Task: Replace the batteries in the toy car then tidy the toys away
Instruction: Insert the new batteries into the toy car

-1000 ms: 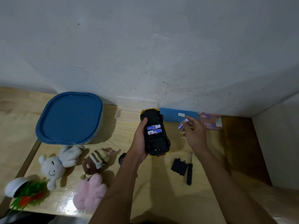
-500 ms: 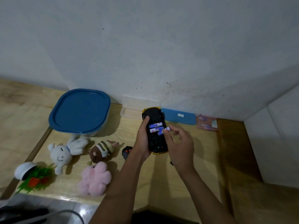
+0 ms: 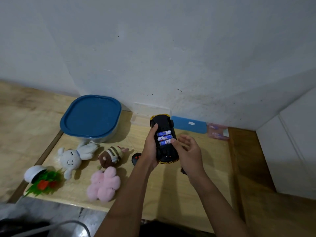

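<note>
Three batteries (image 3: 163,138), one toy car (image 3: 168,157), three plush toys (image 3: 71,159), one blue-lidded box (image 3: 91,115), one remote (image 3: 136,158).

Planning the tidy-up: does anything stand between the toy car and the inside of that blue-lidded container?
Yes: the blue lid sits on the container, covering it. The left hand holds the toy car; nothing else lies between.

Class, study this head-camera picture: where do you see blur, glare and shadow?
Head view: the right hand and plant are motion-blurred; head view: glare streaks the table's near edge by the pink plush; head view: the blue-lidded container throws soft shadow rightward.
</note>
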{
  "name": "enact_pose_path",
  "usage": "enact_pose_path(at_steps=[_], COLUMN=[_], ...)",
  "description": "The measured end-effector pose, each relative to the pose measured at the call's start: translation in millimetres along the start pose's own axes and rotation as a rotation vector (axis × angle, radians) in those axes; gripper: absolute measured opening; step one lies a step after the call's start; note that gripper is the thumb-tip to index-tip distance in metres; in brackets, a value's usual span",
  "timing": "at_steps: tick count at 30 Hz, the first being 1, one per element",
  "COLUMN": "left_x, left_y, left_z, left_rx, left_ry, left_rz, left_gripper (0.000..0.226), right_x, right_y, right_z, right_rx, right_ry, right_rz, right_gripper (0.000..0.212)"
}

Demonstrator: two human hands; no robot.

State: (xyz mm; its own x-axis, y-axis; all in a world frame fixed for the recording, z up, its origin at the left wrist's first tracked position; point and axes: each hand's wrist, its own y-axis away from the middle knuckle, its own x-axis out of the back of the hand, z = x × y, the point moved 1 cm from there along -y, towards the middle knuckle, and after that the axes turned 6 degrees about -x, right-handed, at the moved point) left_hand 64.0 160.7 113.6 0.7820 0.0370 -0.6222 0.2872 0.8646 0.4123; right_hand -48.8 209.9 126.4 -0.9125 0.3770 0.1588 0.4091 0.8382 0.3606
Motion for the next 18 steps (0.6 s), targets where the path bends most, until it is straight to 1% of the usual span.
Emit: enact_pose_path(at_steps=[1, 2, 4, 6, 8, 11, 14, 18], left_x=[1, 2, 4, 4, 2, 0, -1, -1], left_y=[1, 2, 3, 4, 5, 5, 4, 1], left_z=[0, -1, -3, -4, -5, -6, -5, 0], left_rx=[0.000, 0.003, 0.014, 0.016, 0.008, -0.003, -0.006, 0.001], left_ry=[-0.006, -0.014, -0.031, -0.052, -0.068, -0.089, -0.091, -0.093], left_rz=[0.001, -0.004, -0.017, -0.026, -0.029, -0.024, -0.030, -0.050], left_gripper=[0.050, 0.050, 0.051, 0.052, 0.052, 0.054, 0.053, 0.049], right_x=[3, 6, 13, 17, 18, 17, 15, 11], right_y=[-1, -1, -2, -2, -2, -2, -2, -3], right_z=[0, 0, 0, 0, 0, 1, -4, -15], right_rx=[-0.098, -0.181, -0.300, -0.352, -0.369, -0.379, -0.334, -0.262], right_ry=[-0.040, -0.062, -0.086, -0.105, -0.119, -0.108, -0.073, 0.018], right_rz=[-0.068, -0.150, -0.314, -0.397, -0.410, -0.372, -0.307, -0.270], right_gripper=[0.043, 0.044, 0.034, 0.028, 0.025, 0.022, 0.019, 0.015])
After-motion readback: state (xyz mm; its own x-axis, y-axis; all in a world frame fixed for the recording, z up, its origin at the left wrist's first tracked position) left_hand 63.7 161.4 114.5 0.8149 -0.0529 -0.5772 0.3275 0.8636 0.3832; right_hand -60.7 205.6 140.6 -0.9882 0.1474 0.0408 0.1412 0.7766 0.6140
